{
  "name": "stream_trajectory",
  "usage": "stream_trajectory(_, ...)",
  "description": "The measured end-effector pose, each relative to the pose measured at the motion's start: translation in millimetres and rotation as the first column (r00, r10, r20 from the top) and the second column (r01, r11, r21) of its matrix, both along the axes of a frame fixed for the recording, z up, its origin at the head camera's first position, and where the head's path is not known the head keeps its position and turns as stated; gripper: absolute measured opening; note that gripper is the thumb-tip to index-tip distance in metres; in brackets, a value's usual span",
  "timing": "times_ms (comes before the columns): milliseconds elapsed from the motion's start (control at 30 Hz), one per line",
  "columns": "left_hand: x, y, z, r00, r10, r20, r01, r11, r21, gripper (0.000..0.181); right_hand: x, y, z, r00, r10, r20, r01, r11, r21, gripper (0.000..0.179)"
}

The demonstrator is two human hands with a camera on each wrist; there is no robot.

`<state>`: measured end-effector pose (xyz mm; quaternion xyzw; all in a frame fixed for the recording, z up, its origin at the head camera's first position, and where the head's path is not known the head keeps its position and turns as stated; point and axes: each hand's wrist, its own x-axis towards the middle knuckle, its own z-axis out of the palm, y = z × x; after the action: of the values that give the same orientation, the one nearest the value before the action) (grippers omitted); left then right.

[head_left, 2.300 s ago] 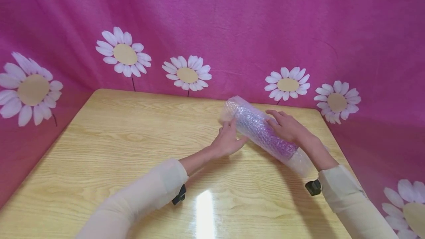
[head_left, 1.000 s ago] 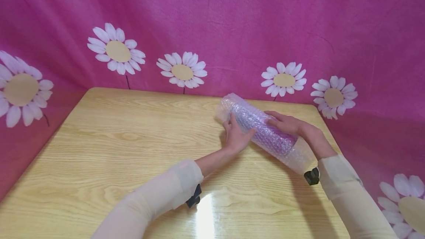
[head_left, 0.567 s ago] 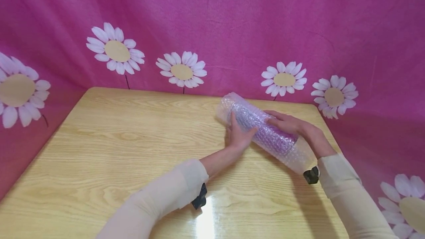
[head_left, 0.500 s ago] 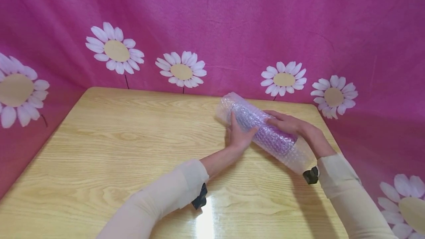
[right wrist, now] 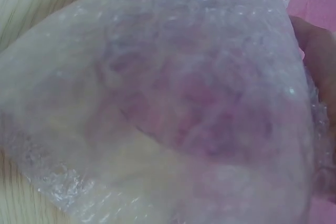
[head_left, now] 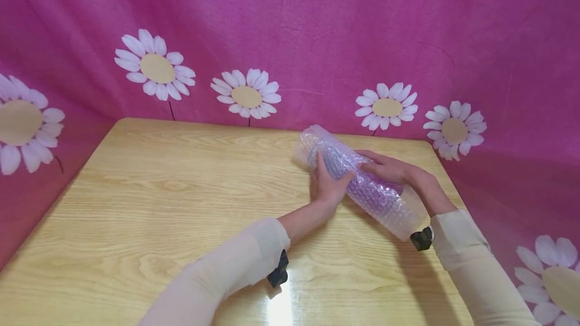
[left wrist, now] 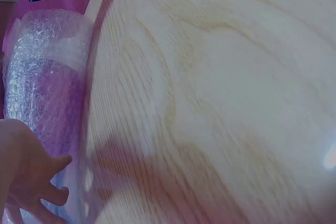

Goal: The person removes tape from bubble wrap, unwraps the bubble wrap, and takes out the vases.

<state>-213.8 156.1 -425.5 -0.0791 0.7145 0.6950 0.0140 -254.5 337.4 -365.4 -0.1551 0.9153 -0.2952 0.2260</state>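
Observation:
A long roll of bubble wrap (head_left: pixel 378 197), with something purple showing through toward its near end, lies diagonally at the table's back right. My left hand (head_left: pixel 328 186) holds its near side, thumb up on the wrap. From the far side, my right hand (head_left: pixel 390 169) grips the roll around the middle, thumb on top and other fingers mostly hidden behind. The left wrist view has the wrap (left wrist: pixel 39 51) beside the left hand (left wrist: pixel 29 166). Filling the right wrist view is the loose, cloudy end of the wrap (right wrist: pixel 131 145), past the purple content.
The wooden table (head_left: pixel 172 205) stretches to the left and front of the roll. A magenta cloth (head_left: pixel 317 29) printed with daisies hangs behind and along the sides. A light reflection shines near the front.
My left hand has moved right and settled on the roll, its thumb now further over the wrap. My right hand has closed in on the far side. The roll has barely shifted.

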Motion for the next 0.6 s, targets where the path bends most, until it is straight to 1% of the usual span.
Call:
stream_trajectory(67,-1.0,2.8,-1.0,1.000,0.021,-0.017,-0.020,0.996,0.081,0.104,0.0,-0.6,-0.3,1.000,0.009,-0.009,-0.009,1.000,-0.007,0.061)
stream_trajectory(167,-1.5,6.1,-1.2,0.999,0.044,-0.023,-0.040,0.987,0.157,0.103,0.3,-1.5,-0.8,1.000,0.012,-0.006,-0.012,1.000,-0.012,0.062)
stream_trajectory(267,-0.6,8.2,-0.4,0.999,0.052,0.004,-0.052,0.982,0.179,0.104,0.6,-2.2,-0.4,1.000,0.009,0.004,-0.009,1.000,-0.010,0.062)
stream_trajectory(367,0.9,9.0,0.4,0.998,0.051,0.027,-0.055,0.982,0.182,0.103,0.6,-2.8,0.3,1.000,0.000,0.021,0.000,1.000,-0.008,0.063)
stream_trajectory(467,2.1,9.8,0.0,0.998,0.052,0.023,-0.055,0.980,0.190,0.101,0.1,-2.6,0.7,1.000,0.003,0.020,-0.003,1.000,0.000,0.063)
stream_trajectory(600,5.2,11.7,-1.2,0.999,0.039,0.020,-0.042,0.978,0.205,0.100,-0.6,-2.1,-0.1,1.000,0.008,0.024,-0.008,1.000,-0.016,0.064)
